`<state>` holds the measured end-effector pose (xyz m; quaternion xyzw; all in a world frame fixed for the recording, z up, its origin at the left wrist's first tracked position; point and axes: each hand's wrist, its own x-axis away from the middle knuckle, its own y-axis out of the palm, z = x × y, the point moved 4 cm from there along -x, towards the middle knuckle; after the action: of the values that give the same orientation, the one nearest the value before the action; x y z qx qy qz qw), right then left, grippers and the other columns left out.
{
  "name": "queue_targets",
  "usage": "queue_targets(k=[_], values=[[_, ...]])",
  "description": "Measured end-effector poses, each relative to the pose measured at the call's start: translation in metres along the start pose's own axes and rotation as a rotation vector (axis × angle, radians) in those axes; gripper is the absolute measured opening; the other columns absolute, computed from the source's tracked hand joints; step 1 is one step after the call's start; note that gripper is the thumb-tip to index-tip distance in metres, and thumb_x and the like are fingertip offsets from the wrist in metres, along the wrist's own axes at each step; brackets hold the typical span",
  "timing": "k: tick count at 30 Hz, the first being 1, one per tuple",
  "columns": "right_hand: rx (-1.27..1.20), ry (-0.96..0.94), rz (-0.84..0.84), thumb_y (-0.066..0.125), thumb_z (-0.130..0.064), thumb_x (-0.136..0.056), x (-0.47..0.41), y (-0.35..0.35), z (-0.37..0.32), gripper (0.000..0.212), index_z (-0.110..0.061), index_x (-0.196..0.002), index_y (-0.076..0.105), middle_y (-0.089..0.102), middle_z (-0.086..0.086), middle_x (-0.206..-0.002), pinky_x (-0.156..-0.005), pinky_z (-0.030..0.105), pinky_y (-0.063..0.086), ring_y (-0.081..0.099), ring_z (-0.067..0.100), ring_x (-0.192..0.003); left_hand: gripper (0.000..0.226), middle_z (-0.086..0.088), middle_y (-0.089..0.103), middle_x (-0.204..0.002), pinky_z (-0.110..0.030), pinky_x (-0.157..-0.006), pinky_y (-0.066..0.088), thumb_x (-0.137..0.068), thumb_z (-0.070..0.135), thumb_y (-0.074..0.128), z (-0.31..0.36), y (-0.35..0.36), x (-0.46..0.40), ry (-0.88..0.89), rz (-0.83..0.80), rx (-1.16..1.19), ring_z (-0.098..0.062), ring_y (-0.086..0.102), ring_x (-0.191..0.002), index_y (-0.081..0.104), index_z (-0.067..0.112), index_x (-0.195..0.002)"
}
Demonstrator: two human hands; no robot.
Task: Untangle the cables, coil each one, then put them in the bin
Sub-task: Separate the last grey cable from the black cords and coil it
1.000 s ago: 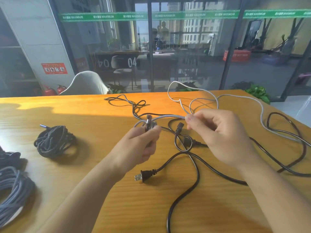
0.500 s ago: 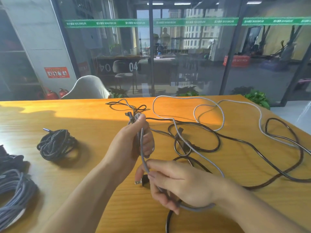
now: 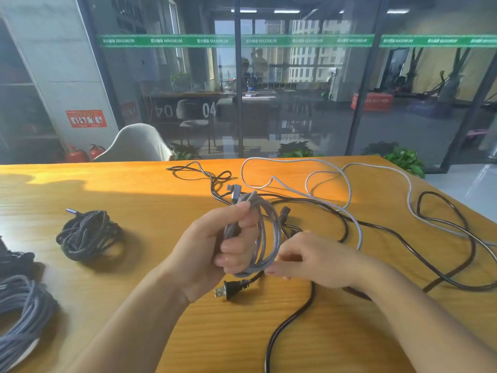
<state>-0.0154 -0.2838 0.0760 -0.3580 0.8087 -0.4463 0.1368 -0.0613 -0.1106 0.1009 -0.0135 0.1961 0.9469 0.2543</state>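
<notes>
**Grey cable half coiled in the left hand**

While wrapped in several loops around the left hand (image 3: 215, 249), grey cable (image 3: 265, 238) held up over the table (image 3: 134, 305), fingers curled round the loops, angled plug poking out just above the thumb. Right hand (image 3: 314, 258) just beside the coil on its right, fingertips touching the lowest loop; whether pinching it, cannot tell. Free end of the grey cable running from behind the right hand up and away in wide curves toward the far right corner.

Directly under the hands, flat on the wood: black cord (image 3: 290, 321) with its two-pin plug (image 3: 231, 288), one length trailing to the near edge, the rest looping off right and tangled with the grey run behind the hands.

At the left edge, partly cut off: grey coil (image 3: 21, 316). Farther back on the left, well apart from the hands: black coil (image 3: 88, 235). Bare wood between that coil and the left forearm, and along the near edge on the right.

Past the far edge: white chair (image 3: 137, 142), then glass wall (image 3: 295, 103).
</notes>
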Motion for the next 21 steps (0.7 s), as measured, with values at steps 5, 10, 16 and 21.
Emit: queue_targets(k=[5,10,16,21], values=[[0.117,0.150,0.113,0.061,-0.072,-0.089,0.012,-0.030,0.033,0.051,-0.024,-0.072,0.067,0.048,-0.002,-0.060,-0.061,0.034,0.033,0.041,0.010,-0.057,0.025,0.011,0.032,-0.049,-0.021,-0.041,0.019,-0.088,0.039,0.060,0.004,-0.005,0.005,-0.072,-0.032,-0.051,-0.005,0.024,-0.039,0.051,0.023,-0.071],[0.241,0.243,0.361,0.057,-0.087,-0.069,0.026,-0.065,0.058,0.060,-0.029,-0.070,0.071,0.061,-0.004,-0.064,-0.074,0.032,0.042,0.052,0.007,-0.073,0.027,0.012,0.033,-0.049,-0.021,-0.041,0.021,-0.089,0.038,0.062,0.011,-0.013,0.012,-0.101,-0.080,-0.109,-0.004,0.025,-0.039,0.049,0.023,-0.072],[0.233,0.324,0.496,0.067,-0.084,-0.069,0.032,-0.072,0.056,0.057,-0.027,-0.065,0.072,0.063,-0.009,-0.059,-0.062,0.031,0.046,0.059,0.013,-0.067,0.029,0.009,0.032,-0.050,-0.021,-0.041,0.019,-0.091,0.037,0.059,0.007,-0.006,0.012,-0.150,-0.152,-0.222,-0.005,0.022,-0.040,0.045,0.021,-0.072],[0.319,0.143,0.986,0.076,-0.068,-0.077,0.032,-0.066,0.016,0.053,-0.025,-0.056,0.054,0.046,-0.009,-0.045,-0.048,0.027,0.030,0.045,0.008,-0.049,0.034,0.002,0.028,-0.055,-0.029,-0.046,0.012,-0.096,0.029,0.053,-0.005,0.004,0.005,-0.197,-0.084,-0.452,-0.012,0.019,-0.045,0.034,0.016,-0.070]])
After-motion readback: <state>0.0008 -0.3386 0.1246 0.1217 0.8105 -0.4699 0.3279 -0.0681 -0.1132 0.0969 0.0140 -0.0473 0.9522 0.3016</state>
